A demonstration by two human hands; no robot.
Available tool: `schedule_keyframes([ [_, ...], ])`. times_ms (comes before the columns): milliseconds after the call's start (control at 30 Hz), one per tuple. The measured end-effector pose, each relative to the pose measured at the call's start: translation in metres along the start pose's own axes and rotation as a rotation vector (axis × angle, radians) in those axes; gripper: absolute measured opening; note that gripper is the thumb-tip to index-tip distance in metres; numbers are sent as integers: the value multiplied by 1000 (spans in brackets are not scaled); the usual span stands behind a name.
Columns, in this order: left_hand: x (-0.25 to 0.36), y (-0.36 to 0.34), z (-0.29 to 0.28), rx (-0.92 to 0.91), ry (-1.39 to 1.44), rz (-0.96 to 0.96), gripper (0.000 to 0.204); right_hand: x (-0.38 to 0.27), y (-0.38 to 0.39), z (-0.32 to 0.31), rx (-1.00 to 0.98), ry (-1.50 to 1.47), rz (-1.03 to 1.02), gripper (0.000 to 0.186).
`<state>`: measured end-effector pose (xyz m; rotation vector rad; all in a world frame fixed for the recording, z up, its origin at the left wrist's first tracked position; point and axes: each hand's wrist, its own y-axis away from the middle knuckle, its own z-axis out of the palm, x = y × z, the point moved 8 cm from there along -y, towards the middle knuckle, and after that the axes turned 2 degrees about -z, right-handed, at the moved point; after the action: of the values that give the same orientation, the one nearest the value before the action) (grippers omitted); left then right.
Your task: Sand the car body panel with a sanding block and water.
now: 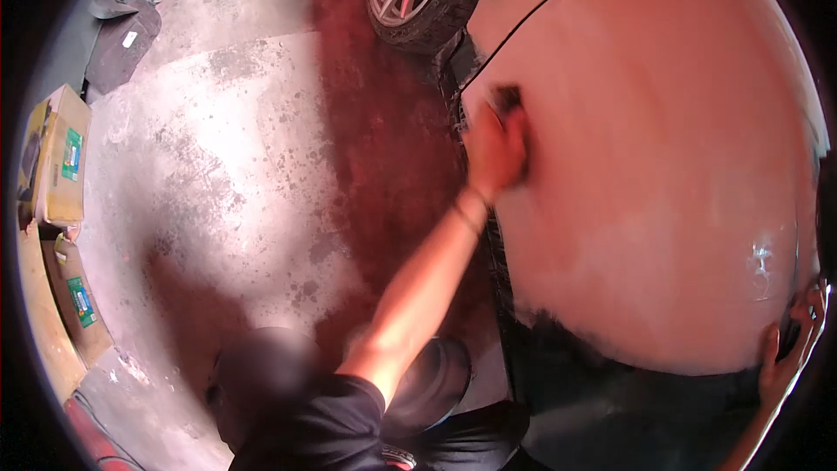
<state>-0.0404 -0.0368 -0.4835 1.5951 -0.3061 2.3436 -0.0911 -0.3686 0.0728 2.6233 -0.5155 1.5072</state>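
Note:
My left hand (497, 150) reaches up from the lower edge and presses against a car's body panel (628, 166), blurred by motion. Its fingers are closed on a small dark pad (506, 98), whose exact kind is smeared. The panel has a dull pinkish coat that ends in a ragged edge above a black lower section. At the far right rim, my right hand (771, 359) is by the car's edge, its thumb raised and its fingers curled round something dark that I cannot make out.
A spoked wheel with a black tyre (436, 26) stands beyond the panel. Cardboard boxes (65, 166) stand at the left on a stained concrete floor (218, 148). A dark bag-like thing (124, 51) lies farther back. Reddish shadow falls beside the car.

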Motion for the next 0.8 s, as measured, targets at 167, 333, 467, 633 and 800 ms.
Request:
schedule_keyframes([
  [167, 26, 30, 4, 5, -42, 55, 38, -4, -7, -4, 9, -65, -20, 45],
  [333, 15, -132, -28, 69, -82, -103, 41, -20, -19, -6, 21, -31, -68, 44],
  [467, 95, -45, 15, 66, -74, 63, 26, -16, -12, 3, -37, -182, 41, 30],
  [633, 94, -40, 39, -98, 393, -135, 21, -18, -16, -2, -27, -169, 52, 30],
  [800, 69, -146, -25, 146, -122, 32, 28, -30, -37, -8, 0, -164, 3, 26],
])
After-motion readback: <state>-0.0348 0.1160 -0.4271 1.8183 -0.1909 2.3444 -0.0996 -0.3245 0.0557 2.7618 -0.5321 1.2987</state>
